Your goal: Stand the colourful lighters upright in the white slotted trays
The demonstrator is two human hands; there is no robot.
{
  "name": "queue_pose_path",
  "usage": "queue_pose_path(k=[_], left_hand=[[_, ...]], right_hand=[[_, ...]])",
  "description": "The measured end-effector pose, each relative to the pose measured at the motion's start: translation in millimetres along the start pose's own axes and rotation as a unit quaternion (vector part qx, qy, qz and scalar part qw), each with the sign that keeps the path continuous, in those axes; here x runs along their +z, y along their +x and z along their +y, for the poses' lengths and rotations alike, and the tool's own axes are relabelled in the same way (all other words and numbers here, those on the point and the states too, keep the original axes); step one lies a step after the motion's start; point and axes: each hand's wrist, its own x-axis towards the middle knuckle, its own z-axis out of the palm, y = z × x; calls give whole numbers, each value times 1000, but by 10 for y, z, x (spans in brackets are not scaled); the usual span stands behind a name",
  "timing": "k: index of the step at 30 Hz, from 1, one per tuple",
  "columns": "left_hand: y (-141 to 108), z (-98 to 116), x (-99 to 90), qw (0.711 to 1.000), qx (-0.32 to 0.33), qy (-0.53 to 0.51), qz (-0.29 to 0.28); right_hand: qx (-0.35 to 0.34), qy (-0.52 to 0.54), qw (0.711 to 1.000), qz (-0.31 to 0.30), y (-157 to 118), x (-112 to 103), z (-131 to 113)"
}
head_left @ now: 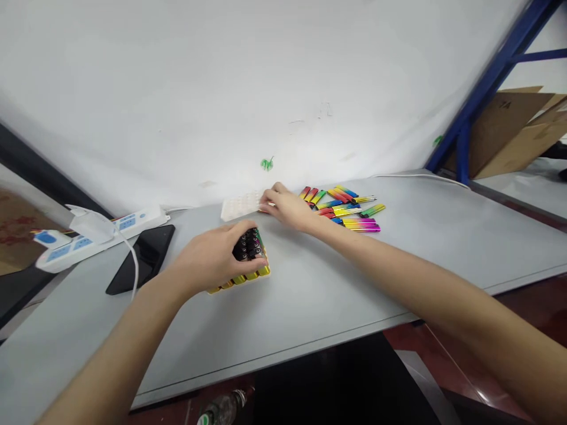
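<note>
My left hand (217, 254) is closed around a tray of lighters (251, 276), its thumb along the near side and its fingers over the far side. The lighters stand upright and packed together, with dark tops and shiny yellow bodies; the hand hides part of them. Farther back, my right hand (286, 206) has curled fingers at the right end of a white plastic tray (239, 206) with rows of small holes, lying by the wall. Right of that hand, several loose lighters (345, 209) in red, yellow, green, blue and purple lie in a pile.
At the left a black phone (144, 260) lies beside a white power strip (101, 239) with a plugged-in charger and cable. The white wall (283, 88) closes off the back. Cardboard boxes (514, 130) stand behind a blue frame (463, 147). A bottle (224, 407) is below the table's front edge.
</note>
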Motion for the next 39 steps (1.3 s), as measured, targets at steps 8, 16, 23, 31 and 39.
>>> queue_pose_path(k=[8,16,23,31,39], left_hand=[[494,-457,-126,999,-46,16,-6],[796,-791,-203,996,-28,72,46],[945,-1099,-147,986,-22,162,32],[852,-202,-34,985,87,113,97],[1337,126,740,996,2,-41,83]], right_hand=[[-21,-10,993,116,-1111,-483,565],[-91,-2,996,-12,-1589,-573,480],[-14,13,999,-35,-1500,-548,462],[24,2,999,22,-1375,-552,506],[163,-162,972,37,-965,-550,1075]])
